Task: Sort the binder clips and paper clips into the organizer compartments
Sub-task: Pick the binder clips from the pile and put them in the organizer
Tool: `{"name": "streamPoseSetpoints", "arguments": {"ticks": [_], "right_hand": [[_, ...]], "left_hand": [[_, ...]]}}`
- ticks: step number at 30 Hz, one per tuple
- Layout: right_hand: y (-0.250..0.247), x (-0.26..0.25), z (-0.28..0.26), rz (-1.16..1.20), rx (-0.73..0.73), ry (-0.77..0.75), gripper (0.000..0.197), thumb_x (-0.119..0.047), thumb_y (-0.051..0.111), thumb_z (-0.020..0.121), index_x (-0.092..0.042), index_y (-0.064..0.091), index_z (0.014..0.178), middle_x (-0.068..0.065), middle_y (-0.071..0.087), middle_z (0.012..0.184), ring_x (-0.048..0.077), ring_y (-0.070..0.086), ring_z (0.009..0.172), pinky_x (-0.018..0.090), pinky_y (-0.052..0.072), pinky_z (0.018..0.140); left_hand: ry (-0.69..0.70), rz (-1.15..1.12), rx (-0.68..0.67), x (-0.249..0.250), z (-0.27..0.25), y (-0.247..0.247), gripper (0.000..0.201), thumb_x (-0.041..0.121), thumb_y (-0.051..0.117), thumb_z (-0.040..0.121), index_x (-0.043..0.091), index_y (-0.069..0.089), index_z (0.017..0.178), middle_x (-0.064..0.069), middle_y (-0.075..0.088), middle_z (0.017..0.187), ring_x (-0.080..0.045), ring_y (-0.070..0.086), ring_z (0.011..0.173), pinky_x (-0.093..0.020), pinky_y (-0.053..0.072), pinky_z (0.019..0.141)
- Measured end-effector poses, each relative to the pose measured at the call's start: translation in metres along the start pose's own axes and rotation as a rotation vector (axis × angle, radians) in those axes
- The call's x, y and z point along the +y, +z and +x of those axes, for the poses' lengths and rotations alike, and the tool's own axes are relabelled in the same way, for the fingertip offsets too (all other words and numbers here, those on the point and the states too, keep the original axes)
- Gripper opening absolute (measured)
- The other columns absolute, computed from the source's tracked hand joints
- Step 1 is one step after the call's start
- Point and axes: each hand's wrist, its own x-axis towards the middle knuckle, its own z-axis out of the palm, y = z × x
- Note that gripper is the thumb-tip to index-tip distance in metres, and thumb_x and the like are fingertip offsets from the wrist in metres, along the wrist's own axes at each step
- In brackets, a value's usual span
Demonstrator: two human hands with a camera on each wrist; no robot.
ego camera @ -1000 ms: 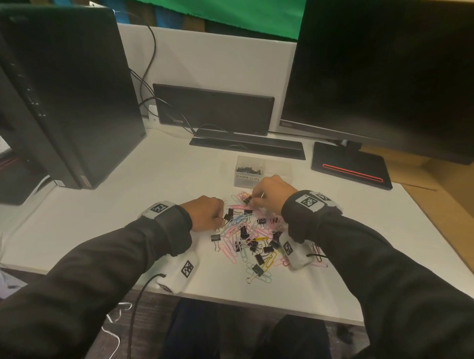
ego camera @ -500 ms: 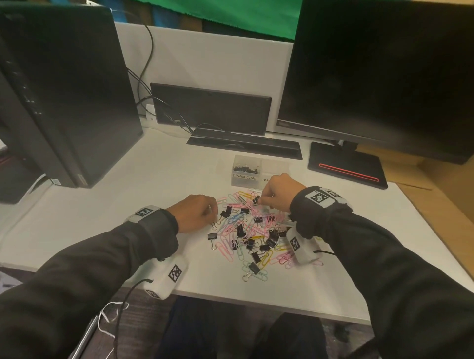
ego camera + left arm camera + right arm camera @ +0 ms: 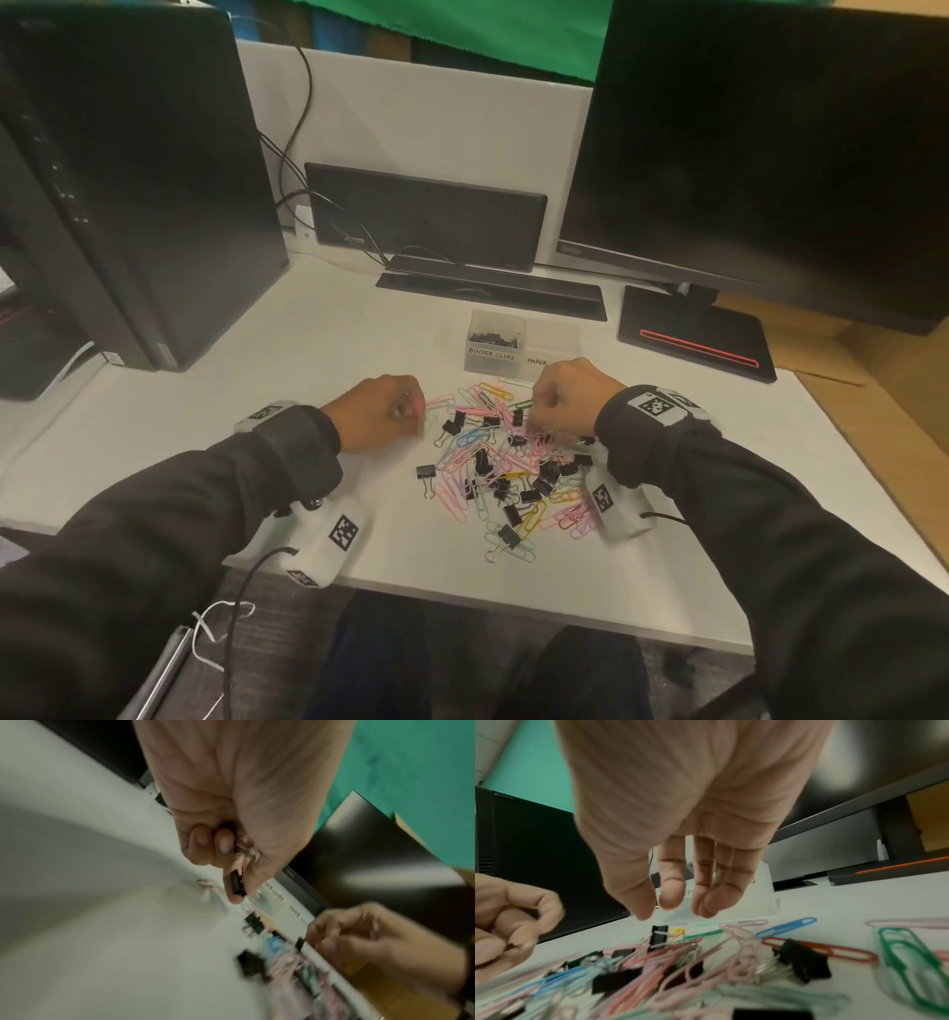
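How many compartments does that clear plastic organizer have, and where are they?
2 in the clear plastic organizer: the left compartment, labelled BINDER CLIPS, holds black binder clips; the right compartment beside it has a label partly hidden behind the right hand. No others show.

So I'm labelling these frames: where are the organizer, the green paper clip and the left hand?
organizer [image 3: 494,354], head view, front wall at its binder clips label.
green paper clip [image 3: 911,967], right wrist view, middle of its loops.
left hand [image 3: 377,419], head view, back of the hand.
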Motion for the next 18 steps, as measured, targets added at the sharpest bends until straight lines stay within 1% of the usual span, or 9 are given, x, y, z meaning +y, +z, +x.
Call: {"name": "streamPoseSetpoints", "arguments": {"ticks": [2, 3, 5, 8, 10, 12, 14, 16, 18], "right_hand": [[-0.004, 0.001, 0.000, 0.009, 0.027, -0.015, 0.015, -0.025, 0.068, 0.080, -0.011, 0.067, 0.076, 0.005, 0.067, 0.086, 0.023, 0.063, 0.081, 0.027, 0.048, 0.067], [-0.006, 0.001, -0.001, 0.023, 0.032, -0.024, 0.010, -0.025, 0.069, 0.080, -0.015, 0.066, 0.080, 0.003, 0.067, 0.087, 0.022, 0.063, 0.081, 0.026, 0.047, 0.069], [-0.007, 0.000, 0.000, 0.040, 0.005, -0.054, 0.016, -0.025, 0.069, 0.082, -0.021, 0.069, 0.097, 0.000, 0.067, 0.093, 0.020, 0.064, 0.084, 0.026, 0.049, 0.076], [-0.001, -0.005, 0.003, 0.010, -0.052, -0.074, 0.029, -0.030, 0.067, 0.086, -0.025, 0.068, 0.114, -0.002, 0.066, 0.102, 0.017, 0.063, 0.088, 0.028, 0.049, 0.080], [0.004, -0.011, 0.005, -0.043, -0.091, -0.086, 0.028, -0.032, 0.066, 0.086, -0.023, 0.070, 0.112, -0.003, 0.068, 0.103, 0.015, 0.061, 0.088, 0.027, 0.047, 0.078], [0.008, -0.017, 0.008, -0.109, -0.105, -0.099, 0.024, -0.029, 0.067, 0.086, -0.018, 0.073, 0.107, 0.001, 0.071, 0.101, 0.018, 0.062, 0.087, 0.027, 0.049, 0.079], [0.011, -0.019, 0.012, -0.112, -0.081, -0.080, 0.018, -0.024, 0.068, 0.085, -0.014, 0.075, 0.098, 0.006, 0.072, 0.098, 0.022, 0.064, 0.088, 0.028, 0.051, 0.077], [0.012, -0.019, 0.014, -0.090, -0.024, -0.054, 0.014, -0.023, 0.068, 0.084, -0.014, 0.076, 0.091, 0.006, 0.070, 0.099, 0.022, 0.063, 0.090, 0.030, 0.051, 0.078], [0.009, -0.017, 0.013, -0.060, 0.050, -0.050, 0.014, -0.024, 0.067, 0.086, -0.014, 0.075, 0.090, 0.004, 0.068, 0.101, 0.019, 0.061, 0.089, 0.028, 0.048, 0.077]], "left_hand": [[-0.041, -0.179, -0.013, 0.002, 0.001, -0.004, 0.020, 0.007, 0.054, 0.091, 0.023, 0.056, 0.102, 0.002, 0.067, 0.076, -0.013, 0.052, 0.064, -0.016, 0.039, 0.058], [-0.083, -0.273, -0.011, 0.004, 0.001, -0.005, 0.023, 0.003, 0.048, 0.092, 0.020, 0.060, 0.102, 0.001, 0.064, 0.071, -0.012, 0.047, 0.059, -0.016, 0.036, 0.052], [-0.176, -0.431, -0.001, 0.011, 0.002, -0.007, 0.032, 0.000, 0.038, 0.090, 0.013, 0.067, 0.083, 0.000, 0.048, 0.059, -0.010, 0.035, 0.047, -0.019, 0.025, 0.043], [-0.273, -0.522, -0.015, 0.022, 0.000, -0.008, 0.026, 0.009, 0.040, 0.085, 0.012, 0.049, 0.061, 0.000, 0.035, 0.058, -0.010, 0.024, 0.040, -0.019, 0.017, 0.044], [-0.263, -0.438, -0.046, 0.025, -0.003, -0.005, 0.031, 0.026, 0.050, 0.088, 0.016, 0.041, 0.061, 0.003, 0.033, 0.058, -0.012, 0.024, 0.046, -0.022, 0.018, 0.047], [-0.136, -0.170, -0.064, 0.023, -0.006, -0.001, 0.038, 0.042, 0.068, 0.082, 0.017, 0.045, 0.064, 0.005, 0.038, 0.058, -0.013, 0.031, 0.051, -0.026, 0.025, 0.052], [-0.047, 0.035, -0.123, 0.022, -0.009, 0.004, 0.033, 0.044, 0.079, 0.071, 0.019, 0.059, 0.077, 0.004, 0.046, 0.063, -0.012, 0.040, 0.055, -0.026, 0.031, 0.055], [-0.032, 0.146, -0.171, 0.021, -0.011, 0.009, 0.037, 0.042, 0.081, 0.069, 0.021, 0.064, 0.094, 0.003, 0.050, 0.070, -0.011, 0.046, 0.061, -0.025, 0.036, 0.058], [-0.021, 0.199, -0.154, 0.020, -0.011, 0.013, 0.037, 0.043, 0.080, 0.069, 0.022, 0.065, 0.097, 0.003, 0.052, 0.076, -0.015, 0.051, 0.070, -0.027, 0.042, 0.066]]}}
